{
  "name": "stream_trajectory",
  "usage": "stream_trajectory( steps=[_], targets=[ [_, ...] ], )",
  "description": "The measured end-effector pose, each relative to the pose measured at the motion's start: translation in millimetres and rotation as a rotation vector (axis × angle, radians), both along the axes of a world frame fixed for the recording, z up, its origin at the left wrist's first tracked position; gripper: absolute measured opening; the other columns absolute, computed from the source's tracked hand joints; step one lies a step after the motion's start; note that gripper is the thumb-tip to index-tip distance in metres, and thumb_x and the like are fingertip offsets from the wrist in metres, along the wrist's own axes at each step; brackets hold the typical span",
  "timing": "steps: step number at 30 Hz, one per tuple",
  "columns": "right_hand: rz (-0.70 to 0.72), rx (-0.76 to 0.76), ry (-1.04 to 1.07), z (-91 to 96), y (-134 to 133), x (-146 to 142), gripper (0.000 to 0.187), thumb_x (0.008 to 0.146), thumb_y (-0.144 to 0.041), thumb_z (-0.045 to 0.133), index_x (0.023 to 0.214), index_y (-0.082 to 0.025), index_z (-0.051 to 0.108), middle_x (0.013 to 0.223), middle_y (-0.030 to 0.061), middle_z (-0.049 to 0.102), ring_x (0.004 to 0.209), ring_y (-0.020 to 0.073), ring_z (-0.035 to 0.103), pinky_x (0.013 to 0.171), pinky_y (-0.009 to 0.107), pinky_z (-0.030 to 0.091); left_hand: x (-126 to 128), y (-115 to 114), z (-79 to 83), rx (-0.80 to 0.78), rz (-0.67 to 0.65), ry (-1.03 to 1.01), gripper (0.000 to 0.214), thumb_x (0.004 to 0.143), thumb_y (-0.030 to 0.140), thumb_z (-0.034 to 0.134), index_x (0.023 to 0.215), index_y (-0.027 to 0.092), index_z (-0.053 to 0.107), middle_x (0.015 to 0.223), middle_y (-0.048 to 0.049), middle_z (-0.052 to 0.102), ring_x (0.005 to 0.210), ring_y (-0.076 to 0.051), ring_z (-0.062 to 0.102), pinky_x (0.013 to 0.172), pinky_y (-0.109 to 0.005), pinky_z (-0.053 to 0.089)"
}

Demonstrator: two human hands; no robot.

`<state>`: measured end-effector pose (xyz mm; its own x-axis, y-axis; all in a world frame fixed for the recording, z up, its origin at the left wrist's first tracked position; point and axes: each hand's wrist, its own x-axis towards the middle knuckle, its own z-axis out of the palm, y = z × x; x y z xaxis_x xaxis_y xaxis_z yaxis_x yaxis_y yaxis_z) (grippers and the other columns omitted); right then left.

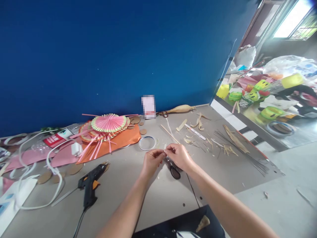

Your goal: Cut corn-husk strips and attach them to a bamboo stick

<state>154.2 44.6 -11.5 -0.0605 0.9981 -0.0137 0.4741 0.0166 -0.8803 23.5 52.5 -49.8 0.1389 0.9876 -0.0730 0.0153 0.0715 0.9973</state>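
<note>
My left hand (153, 162) and my right hand (181, 157) meet over the middle of the table, fingertips pinched together. Whatever lies between them is too small to make out; a thin pale tip shows just above the fingers. Right below my hands lies a pair of scissors with black handles (175, 173), partly covered by the right hand. A roll of clear tape (140, 145) rests just beyond the left hand. Past the right hand are a thin wooden stick (169, 133), a white marked strip (195, 132) and curled dried husk scraps (189, 140).
At left a black glue gun (88, 186) lies among white cables (58, 191). Pink-green pleated paper fans (109, 125) sit on orange paper (131, 138). Thin wires (252, 163) and a long husk (236, 138) lie at right. A blue wall (123, 59) closes off the back.
</note>
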Motion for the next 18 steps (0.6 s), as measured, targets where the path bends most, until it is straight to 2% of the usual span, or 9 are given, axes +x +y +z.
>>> stream_trajectory(
  steps=[6, 10, 14, 16, 18],
  targets=[
    [0.012, -0.03, 0.089, -5.2, 1.6, 3.4, 0.019, 0.068, -0.033, 0.051, 0.065, -0.016, 0.058, 0.052, -0.002, 0.053, 0.043, 0.0074, 0.039, 0.041, 0.018, 0.03, 0.0, -1.1, 0.8, 0.017, -0.024, -0.004, 0.02, 0.064, 0.032, 0.061, 0.067, 0.012, 0.063, 0.043, 0.003, 0.046, 0.037, -0.005, 0.037, 0.034, -0.016, 0.028],
    [0.009, -0.056, 0.229, -6.5, 4.6, 5.7, 0.018, 0.067, -0.032, 0.053, 0.069, -0.015, 0.059, 0.057, -0.0013, 0.054, 0.046, 0.0068, 0.041, 0.043, 0.018, 0.033, 0.0, -2.2, 1.4, 0.01, -0.05, -0.013, 0.02, 0.064, 0.033, 0.061, 0.068, 0.013, 0.062, 0.047, 0.0019, 0.05, 0.038, -0.005, 0.038, 0.034, -0.016, 0.029],
    [-0.064, -0.139, 0.397, -7.8, 10.0, 7.8, 0.02, 0.064, -0.035, 0.056, 0.064, -0.014, 0.056, 0.047, -0.005, 0.045, 0.036, 0.0035, 0.029, 0.034, 0.017, 0.023, 0.4, -2.1, 2.5, -0.025, -0.074, -0.007, 0.023, 0.063, 0.033, 0.062, 0.072, 0.012, 0.062, 0.053, 0.0002, 0.054, 0.038, -0.005, 0.039, 0.034, -0.017, 0.03],
    [-0.105, -0.184, 0.495, -9.0, 13.6, 10.0, 0.021, 0.063, -0.036, 0.056, 0.062, -0.015, 0.053, 0.045, -0.0062, 0.043, 0.033, 0.003, 0.027, 0.032, 0.018, 0.02, -1.0, -0.4, 1.2, -0.039, -0.048, 0.011, 0.028, 0.062, 0.032, 0.061, 0.082, 0.012, 0.062, 0.055, -0.0004, 0.056, 0.04, -0.006, 0.04, 0.036, -0.018, 0.03],
    [-0.124, -0.216, 0.545, -10.3, 16.6, 13.1, 0.022, 0.063, -0.037, 0.056, 0.061, -0.016, 0.051, 0.045, -0.0061, 0.044, 0.031, 0.0029, 0.027, 0.03, 0.018, 0.02, -3.8, 2.4, -1.8, -0.019, 0.043, 0.067, 0.032, 0.062, 0.031, 0.061, 0.087, 0.012, 0.061, 0.058, -0.001, 0.057, 0.044, -0.008, 0.043, 0.041, -0.019, 0.033]
  ],
)
